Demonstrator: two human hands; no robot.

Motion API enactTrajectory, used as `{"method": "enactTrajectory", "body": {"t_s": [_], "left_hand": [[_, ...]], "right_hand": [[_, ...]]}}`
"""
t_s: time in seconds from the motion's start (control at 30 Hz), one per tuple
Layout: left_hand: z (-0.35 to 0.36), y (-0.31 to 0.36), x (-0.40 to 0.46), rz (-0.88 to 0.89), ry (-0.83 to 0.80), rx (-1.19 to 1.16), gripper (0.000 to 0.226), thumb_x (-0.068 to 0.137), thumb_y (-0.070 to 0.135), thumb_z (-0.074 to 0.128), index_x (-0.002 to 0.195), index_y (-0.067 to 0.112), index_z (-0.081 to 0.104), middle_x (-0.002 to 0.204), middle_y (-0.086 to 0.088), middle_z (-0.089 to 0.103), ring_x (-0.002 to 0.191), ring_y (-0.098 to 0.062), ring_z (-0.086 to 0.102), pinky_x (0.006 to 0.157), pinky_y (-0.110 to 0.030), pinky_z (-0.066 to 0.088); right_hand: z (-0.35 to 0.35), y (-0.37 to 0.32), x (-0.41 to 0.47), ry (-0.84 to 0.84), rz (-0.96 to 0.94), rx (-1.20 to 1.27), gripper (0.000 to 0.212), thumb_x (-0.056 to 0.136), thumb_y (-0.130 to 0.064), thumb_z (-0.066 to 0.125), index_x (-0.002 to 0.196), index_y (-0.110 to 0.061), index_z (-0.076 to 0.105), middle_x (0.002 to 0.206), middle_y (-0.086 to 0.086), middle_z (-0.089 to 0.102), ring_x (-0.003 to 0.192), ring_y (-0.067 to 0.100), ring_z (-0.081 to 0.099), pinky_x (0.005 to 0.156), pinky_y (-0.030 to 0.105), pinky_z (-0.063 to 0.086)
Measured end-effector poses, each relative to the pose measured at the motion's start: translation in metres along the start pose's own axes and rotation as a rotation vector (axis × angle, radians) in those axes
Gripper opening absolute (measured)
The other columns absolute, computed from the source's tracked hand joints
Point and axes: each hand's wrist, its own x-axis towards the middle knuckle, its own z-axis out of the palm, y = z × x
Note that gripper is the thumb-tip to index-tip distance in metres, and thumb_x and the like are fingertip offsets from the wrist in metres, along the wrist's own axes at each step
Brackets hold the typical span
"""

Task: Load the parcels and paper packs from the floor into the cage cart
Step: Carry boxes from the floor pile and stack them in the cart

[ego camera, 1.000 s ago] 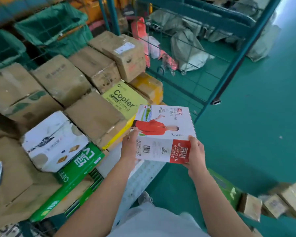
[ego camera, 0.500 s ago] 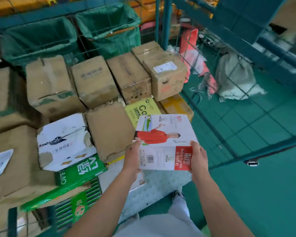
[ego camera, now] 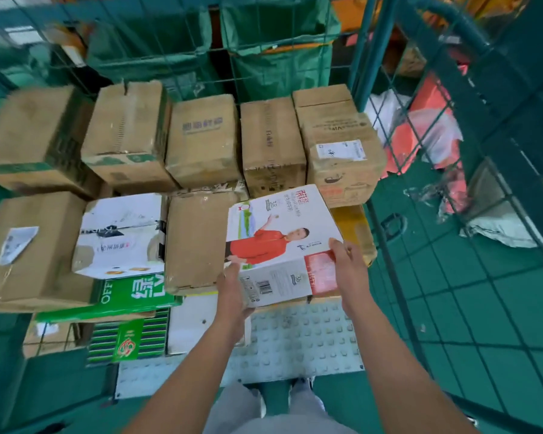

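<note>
Two hands, the left hand and right hand, grip the white milk carton by its near corners at frame centre, over the cage cart's front row, so placing seems underway: lowering it beside the brown box.

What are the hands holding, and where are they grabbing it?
A white milk carton box. The left hand grips its near left corner, and the right hand grips its near right edge by the red panel.
</note>
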Motion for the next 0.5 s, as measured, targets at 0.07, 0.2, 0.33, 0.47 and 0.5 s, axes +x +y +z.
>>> {"method": "enactTrajectory", "body": {"t_s": [0.07,0.2,0.33,0.47,0.5], "left_hand": [[0.007,-0.001,0.006,-0.008,0.008,-0.031,0.052,0.098,0.064,0.052,0.137,0.031,0.042,0.123,-0.019,0.065,0.109,-0.033,0.068,0.083,-0.048,0.059],[0.02,0.004,0.024,-0.026,0.016,-0.056,0.049,0.099,0.059,0.053,0.137,0.031,0.042,0.121,-0.02,0.064,0.106,-0.032,0.068,0.077,-0.045,0.061],[0.022,0.003,0.038,-0.03,0.056,-0.022,0.042,0.1,0.05,0.055,0.135,0.033,0.039,0.112,-0.016,0.062,0.103,-0.031,0.066,0.085,-0.053,0.061],[0.024,-0.007,0.049,0.051,0.061,0.057,0.035,0.104,0.032,0.056,0.135,0.035,0.039,0.105,-0.006,0.059,0.1,-0.025,0.063,0.074,-0.043,0.059],[0.024,-0.01,0.053,0.047,0.075,0.045,0.035,0.104,0.034,0.055,0.134,0.036,0.038,0.104,-0.008,0.06,0.097,-0.022,0.064,0.077,-0.045,0.058]], "right_hand": [[0.0,-0.011,0.014,-0.012,-0.028,-0.013,0.029,0.102,-0.043,0.055,0.121,-0.021,0.056,0.099,-0.004,0.067,0.084,0.01,0.063,0.064,0.026,0.042],[0.011,-0.02,0.042,-0.038,-0.032,-0.04,0.04,0.097,-0.052,0.055,0.123,-0.022,0.057,0.102,-0.002,0.071,0.1,0.022,0.069,0.075,0.034,0.046],[0.018,-0.021,0.06,-0.044,-0.015,-0.033,0.046,0.097,-0.053,0.051,0.131,-0.021,0.053,0.106,0.003,0.071,0.095,0.021,0.07,0.074,0.035,0.05],[0.018,-0.006,0.07,-0.062,0.053,-0.035,0.058,0.084,-0.062,0.05,0.128,-0.026,0.056,0.107,0.008,0.073,0.089,0.023,0.073,0.075,0.045,0.055],[0.017,0.002,0.075,-0.065,0.075,-0.032,0.056,0.084,-0.064,0.05,0.125,-0.028,0.057,0.11,0.008,0.072,0.093,0.026,0.072,0.08,0.048,0.055]]}}
